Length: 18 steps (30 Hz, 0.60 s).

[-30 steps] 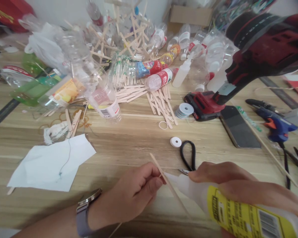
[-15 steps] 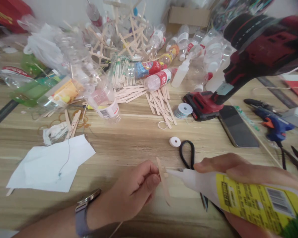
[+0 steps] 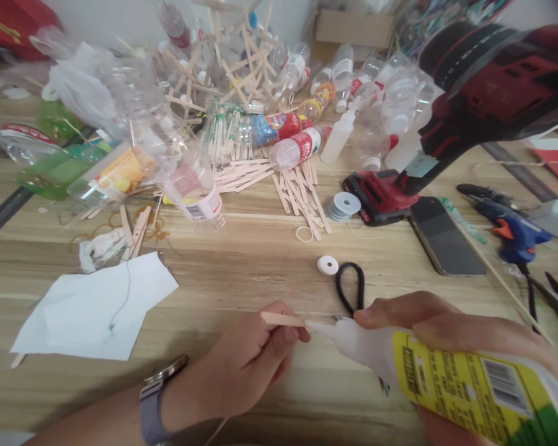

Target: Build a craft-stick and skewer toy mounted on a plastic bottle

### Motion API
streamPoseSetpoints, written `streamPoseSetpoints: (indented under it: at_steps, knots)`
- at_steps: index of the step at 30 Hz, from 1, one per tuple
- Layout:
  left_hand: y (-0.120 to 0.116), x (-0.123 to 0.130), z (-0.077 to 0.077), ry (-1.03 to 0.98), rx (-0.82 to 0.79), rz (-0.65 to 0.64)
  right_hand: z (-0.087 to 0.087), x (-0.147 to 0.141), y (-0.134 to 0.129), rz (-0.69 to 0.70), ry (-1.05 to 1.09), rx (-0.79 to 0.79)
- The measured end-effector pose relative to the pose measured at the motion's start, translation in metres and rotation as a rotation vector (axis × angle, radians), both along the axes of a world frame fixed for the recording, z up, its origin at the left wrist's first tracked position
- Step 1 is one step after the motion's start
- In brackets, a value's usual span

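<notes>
My left hand (image 3: 246,365), a watch on its wrist, pinches a flat wooden stick (image 3: 283,319) between thumb and fingers in the lower middle. Wrapped round a white glue bottle (image 3: 446,371) with a yellow label is my right hand (image 3: 428,313), at the lower right. The bottle lies tilted, its thin nozzle pointing left and meeting the stick's right end; whether glue is coming out cannot be made out. Black-handled scissors (image 3: 350,288) lie partly beneath the bottle, beside a small white spool (image 3: 328,266).
Loose sticks (image 3: 302,198) and plastic bottles (image 3: 297,148) crowd the back. A red-black power tool (image 3: 474,105), a phone (image 3: 446,238) and a blue glue gun (image 3: 516,232) are at the right. White paper (image 3: 93,310) lies left.
The stick in my left hand has turned from nearly upright to nearly level, now pointing left. My right hand and the glue bottle have shifted slightly left.
</notes>
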<state>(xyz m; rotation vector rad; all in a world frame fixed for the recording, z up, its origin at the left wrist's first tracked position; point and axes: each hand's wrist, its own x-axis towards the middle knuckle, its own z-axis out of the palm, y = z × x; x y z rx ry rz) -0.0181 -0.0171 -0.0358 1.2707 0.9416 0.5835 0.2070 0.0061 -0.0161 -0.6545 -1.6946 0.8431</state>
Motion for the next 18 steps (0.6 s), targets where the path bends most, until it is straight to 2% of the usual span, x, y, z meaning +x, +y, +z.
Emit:
streamPoseSetpoints:
  at_steps: [6, 12, 17, 18]
  knots:
    - [-0.002, 0.001, -0.001, 0.028, -0.04, 0.007, 0.002, 0.001, -0.003, -0.042, -0.004, -0.028]
    - [-0.002, 0.002, 0.0, 0.014, -0.034, 0.015, -0.002, 0.0, -0.001, -0.006, 0.004, -0.018]
    - [-0.002, 0.002, 0.0, 0.039, -0.045, -0.01, -0.006, -0.003, 0.006, 0.046, 0.082, 0.141]
    - [-0.002, 0.002, 0.0, 0.046, -0.043, -0.009, -0.005, -0.002, 0.007, 0.052, 0.064, 0.13]
